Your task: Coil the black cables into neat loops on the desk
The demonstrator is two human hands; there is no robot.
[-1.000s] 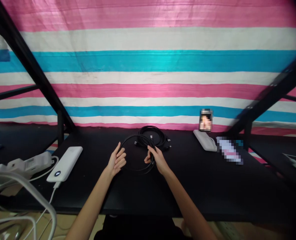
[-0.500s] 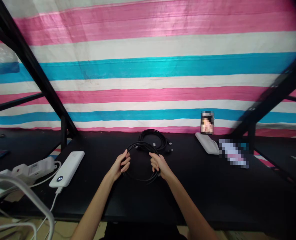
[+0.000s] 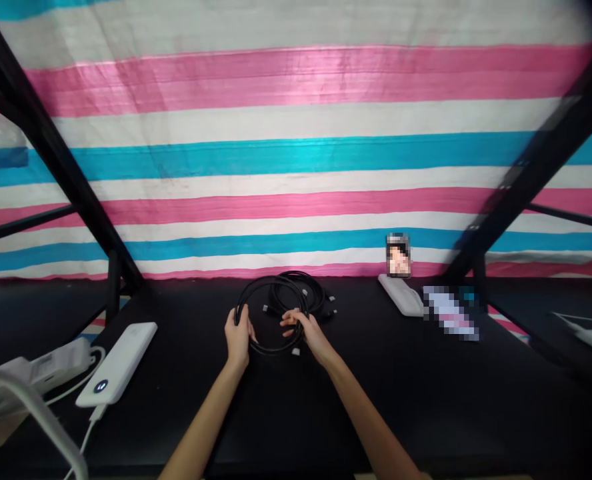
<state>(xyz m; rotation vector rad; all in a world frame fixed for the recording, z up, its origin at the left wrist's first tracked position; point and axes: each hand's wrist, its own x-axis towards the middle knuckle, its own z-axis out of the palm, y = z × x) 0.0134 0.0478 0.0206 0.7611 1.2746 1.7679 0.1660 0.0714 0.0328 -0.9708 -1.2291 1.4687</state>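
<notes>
A black cable wound into a loop [image 3: 272,351] is held up between both hands over the black table. My left hand [image 3: 239,337] is closed round the loop's left side. On the loop's right side is my right hand [image 3: 303,327], its thumb and fingers bent about the cable. A light-coloured connector [image 3: 296,351] shows just below the right hand. Behind the held loop, a second coiled black cable [image 3: 317,283] lies on the table, with several metal-tipped plugs around it. The held loop partly covers this coil.
At the left are a white power bank [image 3: 119,363] with a cable plugged in, and a white power strip [image 3: 59,367]. A pale object [image 3: 403,297], a small upright picture [image 3: 399,257] and a blurred item [image 3: 451,313] stand or lie at the right. Black frame bars slant on both sides.
The held loop has shifted slightly left and is tilted up more, showing a rounder opening. My right hand's fingers have spread somewhat on it. The camera view has also shifted.
</notes>
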